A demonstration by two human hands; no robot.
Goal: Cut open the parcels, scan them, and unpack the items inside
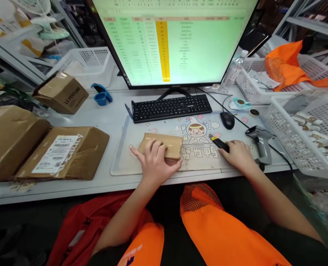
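Observation:
My left hand [154, 159] rests on top of a small brown cardboard box [168, 145] lying on the printed desk mat [125, 162], fingers curled over its near edge. My right hand [239, 155] is closed around a black and yellow utility knife [218, 142], whose tip points toward the box. The knife lies low over the mat, right of the box and apart from it.
A keyboard [171, 107], mouse [227, 119] and large monitor [177, 40] stand behind the mat. A barcode scanner [260, 142] sits at the right beside white baskets [308, 136]. Brown parcels [61, 153] and a tape dispenser [101, 95] lie at the left. Orange bags [219, 229] fill my lap.

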